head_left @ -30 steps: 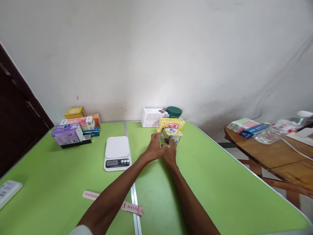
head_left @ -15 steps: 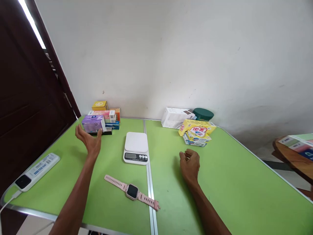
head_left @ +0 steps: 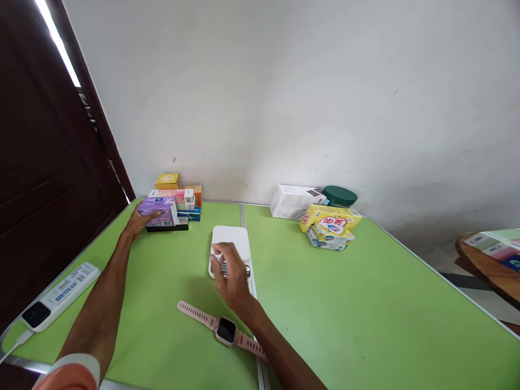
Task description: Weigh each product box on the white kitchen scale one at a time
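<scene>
Leftward, purple box (head_left: 164,206) with barcode (head_left: 167,223).

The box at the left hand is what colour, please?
The box is mainly purple, clearest in the head view.

L hand (head_left: 138,221), open & short of the purple box (head_left: 157,209) 0.5 s ago, now has it by its left end, thumb across the front. R hand (head_left: 231,275) has swung left from near the small yellow boxes (head_left: 330,238) (both hands were there 1 s ago) to the scale (head_left: 231,237), hiding some btns. R forearm (head_left: 280,346) now covers the watch strap's (head_left: 246,342) tip.
</scene>
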The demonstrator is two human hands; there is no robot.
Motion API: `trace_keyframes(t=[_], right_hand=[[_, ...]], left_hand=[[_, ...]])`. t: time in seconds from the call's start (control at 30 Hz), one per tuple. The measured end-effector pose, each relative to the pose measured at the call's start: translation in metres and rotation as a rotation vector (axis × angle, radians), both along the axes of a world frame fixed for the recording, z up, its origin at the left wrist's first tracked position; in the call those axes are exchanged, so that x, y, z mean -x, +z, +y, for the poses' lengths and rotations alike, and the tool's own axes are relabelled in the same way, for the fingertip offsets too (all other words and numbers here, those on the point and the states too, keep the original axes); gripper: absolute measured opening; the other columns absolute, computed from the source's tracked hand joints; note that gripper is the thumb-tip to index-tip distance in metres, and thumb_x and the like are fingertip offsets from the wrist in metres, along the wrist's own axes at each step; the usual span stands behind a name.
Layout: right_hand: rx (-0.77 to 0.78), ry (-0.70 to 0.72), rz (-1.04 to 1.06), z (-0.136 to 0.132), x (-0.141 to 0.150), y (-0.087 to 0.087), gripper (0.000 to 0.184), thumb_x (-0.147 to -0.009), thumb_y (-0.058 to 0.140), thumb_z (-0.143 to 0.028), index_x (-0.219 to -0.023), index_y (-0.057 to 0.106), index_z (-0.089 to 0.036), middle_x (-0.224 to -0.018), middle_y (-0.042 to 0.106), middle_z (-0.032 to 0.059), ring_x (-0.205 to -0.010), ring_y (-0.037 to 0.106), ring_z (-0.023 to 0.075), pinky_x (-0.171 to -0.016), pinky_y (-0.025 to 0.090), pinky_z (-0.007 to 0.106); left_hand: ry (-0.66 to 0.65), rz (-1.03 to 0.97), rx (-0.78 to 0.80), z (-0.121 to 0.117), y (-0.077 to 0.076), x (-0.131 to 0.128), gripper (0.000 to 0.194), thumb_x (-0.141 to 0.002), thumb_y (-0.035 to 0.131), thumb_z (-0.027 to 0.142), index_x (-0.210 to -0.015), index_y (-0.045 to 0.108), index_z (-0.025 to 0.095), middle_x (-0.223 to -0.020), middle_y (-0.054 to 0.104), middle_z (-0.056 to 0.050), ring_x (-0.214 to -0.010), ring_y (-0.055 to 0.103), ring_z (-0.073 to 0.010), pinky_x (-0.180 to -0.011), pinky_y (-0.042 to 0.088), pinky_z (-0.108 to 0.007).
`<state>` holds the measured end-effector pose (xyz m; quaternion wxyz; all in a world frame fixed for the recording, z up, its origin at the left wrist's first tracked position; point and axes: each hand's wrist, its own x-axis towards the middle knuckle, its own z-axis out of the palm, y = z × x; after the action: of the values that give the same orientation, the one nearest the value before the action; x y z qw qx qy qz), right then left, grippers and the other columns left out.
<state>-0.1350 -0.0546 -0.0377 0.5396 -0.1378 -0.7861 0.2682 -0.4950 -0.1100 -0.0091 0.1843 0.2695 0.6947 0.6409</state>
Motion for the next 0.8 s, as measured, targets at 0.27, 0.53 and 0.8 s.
trace_keyframes(t=[0.27,0.53,0.8], right_hand=[[0.093,0.146,-0.088,-0.009,0.020,-0.013,0.018,-0.109,0.047,-0.021,-0.113,0.064,-0.024,-0.096,0.067,0.0044,-0.079,0.064,0.0182,-0.067,0.054,0.030],[0.161,0.057,-0.079,0.001,-0.012,-0.021,0.018,-0.111,0.050,-0.028,-0.111,0.067,-0.024,-0.096,0.072,0.0046,-0.082,0.070,0.0186,-0.070,0.057,0.029],[0.258,-0.193,0.023,0.040,-0.032,-0.005,0.031,-0.111,0.052,-0.044,-0.126,0.069,-0.023,-0.126,0.074,0.0131,-0.109,0.073,0.0255,-0.091,0.063,0.042]], left_hand=[[0.026,0.071,0.063,-0.012,0.001,-0.008,0.093,-0.036,0.108,0.038,-0.119,0.072,0.018,-0.107,0.083,-0.006,-0.108,0.078,-0.0304,-0.112,0.056,-0.055],[0.058,-0.067,-0.220,-0.015,0.005,-0.025,0.082,-0.045,0.105,0.044,-0.114,0.068,0.018,-0.111,0.080,-0.005,-0.108,0.076,-0.0247,-0.105,0.062,-0.045],[-0.343,-0.034,-0.111,0.011,0.019,-0.136,0.084,-0.061,0.101,0.050,-0.132,0.066,0.021,-0.127,0.079,-0.010,-0.110,0.078,-0.0293,-0.101,0.064,-0.046]])
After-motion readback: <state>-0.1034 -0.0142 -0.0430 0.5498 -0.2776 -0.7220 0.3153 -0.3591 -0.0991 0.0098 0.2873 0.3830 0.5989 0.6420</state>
